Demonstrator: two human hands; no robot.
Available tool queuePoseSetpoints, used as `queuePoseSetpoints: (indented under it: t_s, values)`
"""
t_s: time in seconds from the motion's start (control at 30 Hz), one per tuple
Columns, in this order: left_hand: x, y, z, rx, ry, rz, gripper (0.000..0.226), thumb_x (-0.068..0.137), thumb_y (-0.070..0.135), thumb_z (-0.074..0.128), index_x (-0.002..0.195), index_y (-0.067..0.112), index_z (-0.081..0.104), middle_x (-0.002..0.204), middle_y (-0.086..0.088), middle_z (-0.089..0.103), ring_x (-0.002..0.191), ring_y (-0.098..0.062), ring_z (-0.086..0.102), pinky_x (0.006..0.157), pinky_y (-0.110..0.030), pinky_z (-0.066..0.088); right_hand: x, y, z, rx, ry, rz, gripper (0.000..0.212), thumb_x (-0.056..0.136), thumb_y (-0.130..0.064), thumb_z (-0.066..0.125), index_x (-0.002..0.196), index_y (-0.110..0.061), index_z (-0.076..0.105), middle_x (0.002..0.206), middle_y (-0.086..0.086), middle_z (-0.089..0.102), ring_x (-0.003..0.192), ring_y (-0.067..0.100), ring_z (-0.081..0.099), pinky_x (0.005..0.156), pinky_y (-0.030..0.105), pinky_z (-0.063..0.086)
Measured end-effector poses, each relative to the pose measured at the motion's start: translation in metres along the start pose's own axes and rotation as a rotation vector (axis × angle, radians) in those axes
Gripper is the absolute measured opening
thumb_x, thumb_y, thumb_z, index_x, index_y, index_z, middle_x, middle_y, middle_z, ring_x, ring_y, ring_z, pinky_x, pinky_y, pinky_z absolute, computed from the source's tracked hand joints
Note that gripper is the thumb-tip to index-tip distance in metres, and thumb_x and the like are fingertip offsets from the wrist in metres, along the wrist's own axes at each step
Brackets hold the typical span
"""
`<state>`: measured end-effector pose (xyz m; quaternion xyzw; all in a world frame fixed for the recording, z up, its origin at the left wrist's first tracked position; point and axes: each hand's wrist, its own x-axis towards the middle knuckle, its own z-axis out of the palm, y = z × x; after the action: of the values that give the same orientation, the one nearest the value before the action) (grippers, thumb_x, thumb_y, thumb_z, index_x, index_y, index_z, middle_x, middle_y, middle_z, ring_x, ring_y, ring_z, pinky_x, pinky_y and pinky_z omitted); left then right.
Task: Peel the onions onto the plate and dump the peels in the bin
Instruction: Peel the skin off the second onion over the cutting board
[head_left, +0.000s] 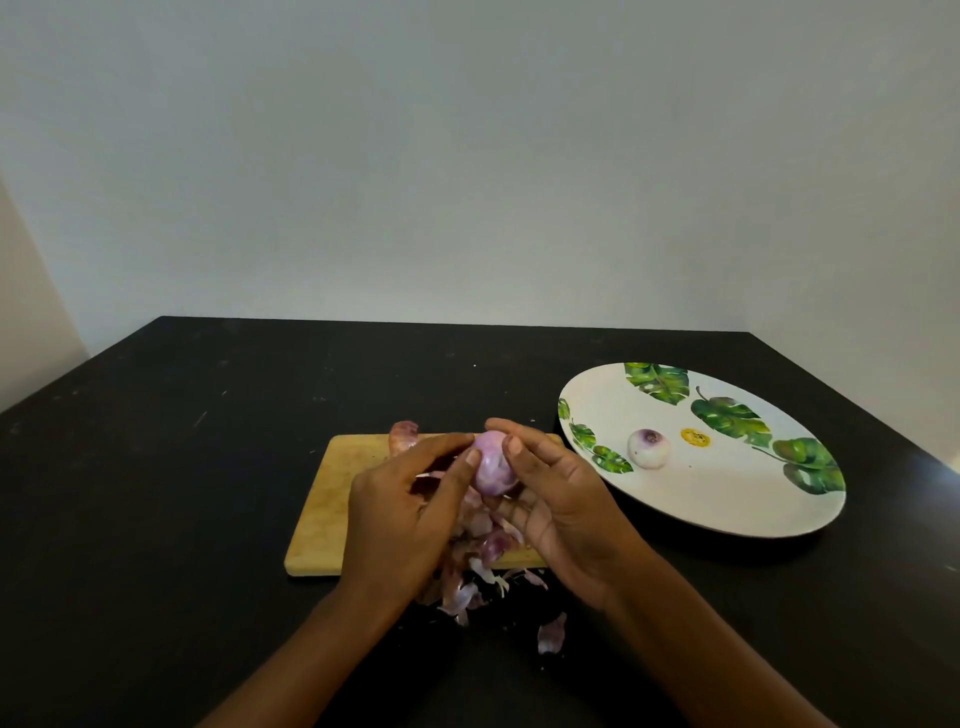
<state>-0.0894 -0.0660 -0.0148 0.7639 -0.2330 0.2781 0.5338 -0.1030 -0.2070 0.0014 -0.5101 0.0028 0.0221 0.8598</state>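
Note:
A pale purple peeled onion is held above the wooden cutting board. My left hand pinches its left side with thumb and fingers. My right hand cups it from the right, thumb on its top. Another peeled onion lies on the white plate with green leaf print at the right. An unpeeled reddish onion sits at the board's far edge, partly hidden by my left hand. Loose purple peels are heaped on the board's near edge and spill onto the table.
The board and plate rest on a black table against a pale wall. A stray peel lies on the table near my right forearm. A small yellow mark is on the plate. No bin is in view.

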Motion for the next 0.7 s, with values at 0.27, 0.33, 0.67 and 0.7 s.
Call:
queuePoseSetpoints:
  t_s: [0.27, 0.33, 0.67, 0.7]
  values:
    - [-0.001, 0.000, -0.001, 0.121, -0.024, 0.181, 0.030, 0.088, 0.035, 0.054, 0.109, 0.018, 0.068, 0.085, 0.006, 0.072, 0.073, 0.000, 0.067, 0.059, -0.028, 0.057, -0.005, 0.003, 0.002, -0.090, -0.058, -0.054, 0.036, 0.075, -0.026, 0.065, 0.108, -0.013, 0.070, 0.106, 0.004, 0.073, 0.102, 0.020, 0.069, 0.076, 0.030, 0.057]
    - [0.000, -0.002, -0.002, 0.150, -0.019, 0.196, 0.030, 0.089, 0.034, 0.053, 0.106, 0.016, 0.069, 0.084, 0.004, 0.072, 0.070, -0.003, 0.067, 0.058, -0.030, 0.056, -0.005, 0.002, 0.002, -0.092, -0.061, -0.047, 0.036, 0.075, -0.025, 0.064, 0.109, -0.012, 0.070, 0.107, 0.005, 0.073, 0.101, 0.020, 0.070, 0.075, 0.029, 0.058]
    - [0.004, -0.007, -0.006, 0.144, -0.068, 0.250, 0.024, 0.082, 0.028, 0.057, 0.096, 0.013, 0.071, 0.081, 0.016, 0.064, 0.070, 0.001, 0.064, 0.059, -0.017, 0.053, -0.003, 0.002, -0.008, -0.297, -0.085, -0.113, 0.028, 0.076, -0.029, 0.068, 0.102, -0.023, 0.074, 0.109, 0.002, 0.072, 0.106, 0.022, 0.068, 0.086, 0.039, 0.057]
    - [0.004, -0.008, -0.007, 0.145, -0.071, 0.247, 0.024, 0.082, 0.028, 0.057, 0.096, 0.014, 0.071, 0.080, 0.015, 0.066, 0.069, 0.000, 0.064, 0.058, -0.019, 0.053, -0.003, 0.002, -0.008, -0.325, -0.090, -0.127, 0.027, 0.077, -0.029, 0.068, 0.102, -0.023, 0.074, 0.109, 0.002, 0.072, 0.106, 0.021, 0.068, 0.086, 0.039, 0.056]
